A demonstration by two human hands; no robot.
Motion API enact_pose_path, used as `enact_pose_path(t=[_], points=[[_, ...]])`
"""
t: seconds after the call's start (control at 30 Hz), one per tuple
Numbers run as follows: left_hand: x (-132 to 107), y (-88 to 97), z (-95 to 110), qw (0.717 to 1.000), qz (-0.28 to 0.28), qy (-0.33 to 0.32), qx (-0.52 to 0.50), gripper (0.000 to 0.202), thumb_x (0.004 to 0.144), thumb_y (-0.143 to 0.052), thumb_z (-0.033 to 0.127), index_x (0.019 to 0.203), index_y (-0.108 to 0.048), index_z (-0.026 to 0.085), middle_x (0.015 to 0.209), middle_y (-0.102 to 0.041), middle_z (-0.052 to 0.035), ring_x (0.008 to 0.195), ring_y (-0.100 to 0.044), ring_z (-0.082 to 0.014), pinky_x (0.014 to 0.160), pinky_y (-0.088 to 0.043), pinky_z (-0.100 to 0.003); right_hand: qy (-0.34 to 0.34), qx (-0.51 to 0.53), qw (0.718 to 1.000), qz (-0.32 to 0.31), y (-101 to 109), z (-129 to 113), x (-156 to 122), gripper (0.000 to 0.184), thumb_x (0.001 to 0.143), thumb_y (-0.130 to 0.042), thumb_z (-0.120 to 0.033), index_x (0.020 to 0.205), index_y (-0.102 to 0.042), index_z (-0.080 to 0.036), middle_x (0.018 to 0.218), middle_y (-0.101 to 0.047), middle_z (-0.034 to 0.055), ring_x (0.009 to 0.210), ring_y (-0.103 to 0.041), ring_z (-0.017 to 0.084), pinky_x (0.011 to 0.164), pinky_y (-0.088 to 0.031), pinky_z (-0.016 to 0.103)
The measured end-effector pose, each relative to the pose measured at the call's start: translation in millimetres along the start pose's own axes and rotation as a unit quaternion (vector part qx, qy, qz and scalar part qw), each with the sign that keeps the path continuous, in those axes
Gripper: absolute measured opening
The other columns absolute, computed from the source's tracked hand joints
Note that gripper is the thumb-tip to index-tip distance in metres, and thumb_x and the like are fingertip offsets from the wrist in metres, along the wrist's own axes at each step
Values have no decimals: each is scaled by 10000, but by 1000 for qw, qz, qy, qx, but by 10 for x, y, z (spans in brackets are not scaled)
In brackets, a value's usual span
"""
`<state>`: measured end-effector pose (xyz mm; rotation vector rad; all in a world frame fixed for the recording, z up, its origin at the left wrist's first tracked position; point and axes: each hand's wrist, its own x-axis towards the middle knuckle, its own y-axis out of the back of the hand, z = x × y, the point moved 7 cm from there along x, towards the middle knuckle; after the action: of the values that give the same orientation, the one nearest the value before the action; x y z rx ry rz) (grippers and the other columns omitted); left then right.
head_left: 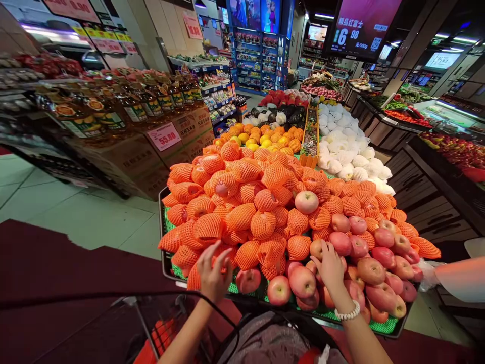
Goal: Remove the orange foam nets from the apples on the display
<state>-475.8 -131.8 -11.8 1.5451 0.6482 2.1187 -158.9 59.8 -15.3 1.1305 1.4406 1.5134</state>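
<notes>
I look down on a fruit stand [165, 263] heaped with apples, many wrapped in orange foam netting [242, 202] and others bare and red [371, 270] at the front right. My left hand [212, 270] reaches over the front edge with fingers spread, touching netted apples. My right hand [330, 267], a pearl bracelet [348, 313] on its wrist, lies with fingers stretched on the bare apples near one at the pile's front [302, 281]. Neither hand grips anything I can make out.
A shopping cart [159, 328] stands below my arms. Another person's arm [460, 278] reaches in from the right. Shelves of bottles [113, 114] with a 55.00 price tag [164, 136] stand at left. Behind lie oranges [265, 137] and white-netted fruit [341, 146].
</notes>
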Motion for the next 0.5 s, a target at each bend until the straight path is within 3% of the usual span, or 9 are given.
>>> enact_pose_path(t=[0.1, 0.23, 0.33, 0.5], points=[[48, -297, 438, 993, -69, -53, -85, 255, 991, -570, 166, 1241, -607, 197, 1310, -635, -119, 1203, -611, -273, 1018, -532, -438, 4, -3, 1000, 5, -12, -49, 3, 540, 944, -623, -142, 1469, -569, -257, 1483, -611, 133, 1189, -670, 327, 864, -515, 405], [56, -688, 770, 975, -166, -46, -142, 371, 982, -622, 296, 1332, -575, 182, 1286, -651, -143, 1166, -632, -299, 998, -559, -461, 22, -29, 999, 10, -60, -130, 33, 637, 900, -503, -13, 1483, -585, -257, 1511, -606, 125, 1209, -665, 325, 851, -548, 413], [88, -807, 824, 963, -210, -38, -166, 395, 991, -613, 293, 1359, -552, 164, 1305, -638, -163, 1166, -642, -304, 969, -582, -463, 29, -23, 999, -2, -105, -155, 47, 657, 903, -467, -4, 1519, -556, -217, 1563, -562, 148, 1304, -624, 342, 933, -551, 456], [194, -617, 552, 963, -192, -24, -185, 306, 1043, -557, 292, 1331, -553, 190, 1290, -655, -135, 1186, -645, -273, 1012, -563, -437, 3, 48, 999, 8, -30, -138, -18, 684, 876, -558, -65, 1550, -512, -170, 1603, -511, 181, 1432, -530, 361, 1054, -505, 512]])
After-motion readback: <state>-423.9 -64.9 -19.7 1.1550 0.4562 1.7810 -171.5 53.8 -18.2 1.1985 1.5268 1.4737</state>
